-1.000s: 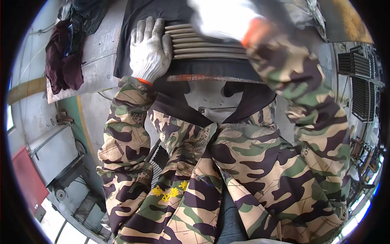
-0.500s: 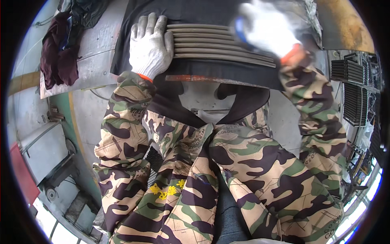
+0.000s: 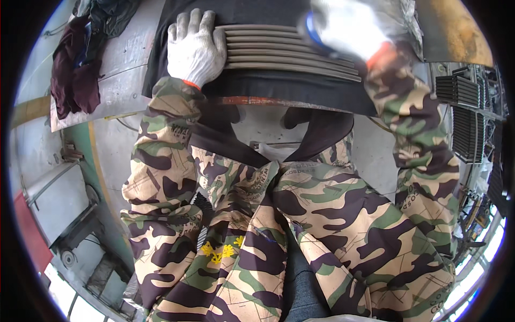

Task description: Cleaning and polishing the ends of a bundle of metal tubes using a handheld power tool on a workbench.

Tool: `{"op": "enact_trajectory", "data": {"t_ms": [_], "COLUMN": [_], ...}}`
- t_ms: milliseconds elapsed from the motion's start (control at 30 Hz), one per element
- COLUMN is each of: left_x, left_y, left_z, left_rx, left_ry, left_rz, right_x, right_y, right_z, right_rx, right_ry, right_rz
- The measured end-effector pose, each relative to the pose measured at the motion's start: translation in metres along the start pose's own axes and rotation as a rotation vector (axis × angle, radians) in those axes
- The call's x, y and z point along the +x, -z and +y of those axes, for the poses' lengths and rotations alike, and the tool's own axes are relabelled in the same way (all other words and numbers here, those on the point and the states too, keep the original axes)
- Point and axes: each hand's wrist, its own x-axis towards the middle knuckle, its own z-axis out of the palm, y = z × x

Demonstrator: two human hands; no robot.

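Several slim grey-brown metal rods point(image 3: 268, 51) lie side by side on a black cloth point(image 3: 257, 87) over the table. At their left ends my left hand point(image 3: 197, 48), in a white knitted glove, lies flat with its fingers stretched out and touches the rods. Over their right part is my right hand point(image 3: 351, 32), gloved too and smeared by motion. It seems closed round an object with a curved blue edge point(image 3: 312, 29). Most of that object is hidden or blurred, so its kind does not show. The right ends of the rods come out below this hand.
Dark red and black clothing point(image 3: 80, 80) hangs at the table's left side. A brown-stained sheet point(image 3: 453, 29) lies at the far right, beside crumpled clear plastic point(image 3: 410, 21). Stacks of dark bars point(image 3: 466, 134) stand on a rack at the right. The table's front edge point(image 3: 268, 101) shows red.
My right hand has shifted slightly left and up, still blurred, with the blue-edged object. My left hand stays flat on the rods' left ends. The whole view has moved a little.
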Motion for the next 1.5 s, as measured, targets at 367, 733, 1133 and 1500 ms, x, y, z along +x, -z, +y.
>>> {"op": "enact_trajectory", "data": {"t_ms": [367, 733, 1133, 1500], "left_x": [0.007, 0.018, 0.023, 0.021], "left_y": [-0.023, 0.001, -0.002, 0.006], "left_z": [-0.007, -0.002, 0.001, 0.009], "left_rx": [0.049, -0.133, -0.179, -0.15], "left_ry": [0.037, 0.303, 0.368, 0.206], "left_rz": [-0.125, -0.234, -0.193, -0.2], "right_x": [0.039, 0.047, 0.037, 0.004], "right_y": [-0.007, -0.001, -0.018, -0.001], "right_z": [-0.043, -0.059, -0.052, -0.038], "right_rx": [0.083, -0.01, -0.004, 0.058], "right_ry": [0.093, 0.138, 0.169, 0.219], "right_rz": [0.049, 0.083, 0.033, 0.045]}}
